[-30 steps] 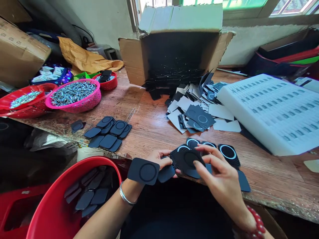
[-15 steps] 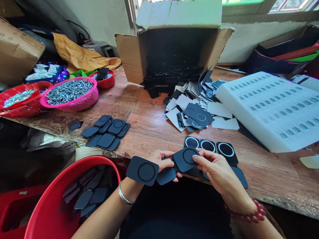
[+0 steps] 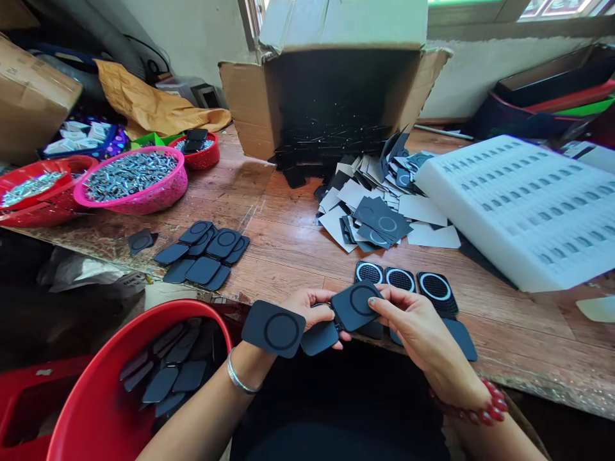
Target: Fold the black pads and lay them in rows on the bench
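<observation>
My left hand (image 3: 312,310) grips a black two-panel pad (image 3: 354,307), hinged in the middle and resembling a folding wireless charger. Its lower panel lies under my left thumb. The upper panel carries a dark ring, and my right hand (image 3: 401,312) pinches its right edge, thumb on the face near the ring. Across the back of my left hand and wrist rests a loose black ringed sheet (image 3: 273,329). Just beyond my right hand, on the table edge, sit several open pads (image 3: 435,288) with pale rings over gridded faces; my hands partly hide their lower panels.
A heap of black and white ringed sheets (image 3: 379,214) lies before an open cardboard box (image 3: 247,112). White foam tray (image 3: 519,205) stands right. Black pads (image 3: 204,270) are piled left, above a red tub (image 3: 81,390) holding more. A pink basket (image 3: 132,203) contains small metal parts.
The view has shifted very slightly. Both hands keep the same grip on the pad, and the loose sheet stays on my left wrist.
</observation>
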`<state>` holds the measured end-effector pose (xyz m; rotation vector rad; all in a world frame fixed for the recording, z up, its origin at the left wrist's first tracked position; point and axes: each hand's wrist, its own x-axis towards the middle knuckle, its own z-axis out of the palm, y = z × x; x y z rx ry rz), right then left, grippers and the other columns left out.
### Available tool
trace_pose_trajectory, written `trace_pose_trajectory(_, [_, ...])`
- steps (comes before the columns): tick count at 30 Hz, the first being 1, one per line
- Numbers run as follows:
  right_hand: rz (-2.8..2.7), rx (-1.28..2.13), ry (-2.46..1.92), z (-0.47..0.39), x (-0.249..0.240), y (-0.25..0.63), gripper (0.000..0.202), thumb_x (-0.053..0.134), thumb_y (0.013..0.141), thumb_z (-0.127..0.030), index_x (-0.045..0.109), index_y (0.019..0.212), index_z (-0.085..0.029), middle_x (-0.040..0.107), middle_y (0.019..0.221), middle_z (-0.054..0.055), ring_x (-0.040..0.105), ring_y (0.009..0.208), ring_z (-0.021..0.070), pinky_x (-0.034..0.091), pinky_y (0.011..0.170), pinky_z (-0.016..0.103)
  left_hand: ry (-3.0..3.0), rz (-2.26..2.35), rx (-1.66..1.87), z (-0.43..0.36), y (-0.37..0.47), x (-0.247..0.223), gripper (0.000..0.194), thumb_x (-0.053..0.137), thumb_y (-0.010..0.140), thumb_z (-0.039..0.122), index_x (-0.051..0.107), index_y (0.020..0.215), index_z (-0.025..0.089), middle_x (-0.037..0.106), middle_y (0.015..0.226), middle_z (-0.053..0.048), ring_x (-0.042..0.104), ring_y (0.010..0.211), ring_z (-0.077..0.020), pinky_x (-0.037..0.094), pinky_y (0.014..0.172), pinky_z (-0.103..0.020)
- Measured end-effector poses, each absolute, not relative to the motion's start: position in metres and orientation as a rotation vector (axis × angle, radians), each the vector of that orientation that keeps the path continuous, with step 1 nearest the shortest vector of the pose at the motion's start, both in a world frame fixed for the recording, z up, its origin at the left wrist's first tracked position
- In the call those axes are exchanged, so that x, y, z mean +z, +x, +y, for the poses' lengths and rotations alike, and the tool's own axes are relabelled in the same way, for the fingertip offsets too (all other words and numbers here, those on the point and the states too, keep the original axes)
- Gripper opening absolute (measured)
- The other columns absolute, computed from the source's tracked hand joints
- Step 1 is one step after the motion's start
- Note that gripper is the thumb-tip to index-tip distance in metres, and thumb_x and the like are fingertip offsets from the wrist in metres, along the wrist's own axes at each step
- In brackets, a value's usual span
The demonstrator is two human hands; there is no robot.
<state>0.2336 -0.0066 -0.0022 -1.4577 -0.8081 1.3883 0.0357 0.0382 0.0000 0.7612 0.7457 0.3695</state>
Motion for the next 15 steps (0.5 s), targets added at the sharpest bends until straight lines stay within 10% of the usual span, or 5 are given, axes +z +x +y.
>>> trace_pose_trajectory(15, [-0.922, 1.232, -1.551, -0.0061, 0.005, 0.2305, 0.038, 0.079, 0.059, -0.049, 0.056, 0.05, -0.019, 0.068, 0.097, 0.01, 0.062, 0.091, 0.0241, 0.049, 0.074, 0.03, 0.805, 0.768, 0.35, 0.0388, 0.0361, 0.0055, 0.038, 0.072, 0.074, 0.025, 0.07, 0.109, 0.011, 0.073, 0.077, -0.009, 0.068, 0.064, -0.0163, 0.056, 0.06, -0.025])
